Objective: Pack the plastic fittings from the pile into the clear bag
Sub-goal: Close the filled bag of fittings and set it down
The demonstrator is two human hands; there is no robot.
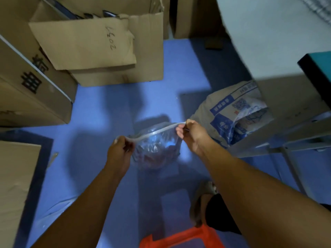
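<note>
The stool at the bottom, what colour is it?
Bright orange-red. The stool shows at the bottom edge of the head view.

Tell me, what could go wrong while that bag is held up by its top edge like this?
The clear bag hangs above the blue floor, held only by pinches of the left hand and right hand at its top strip. If either pinch slips, the reddish pieces inside could spill. Their weight may also stretch or tear the thin plastic. The orange stool nearby might catch a foot.
</note>
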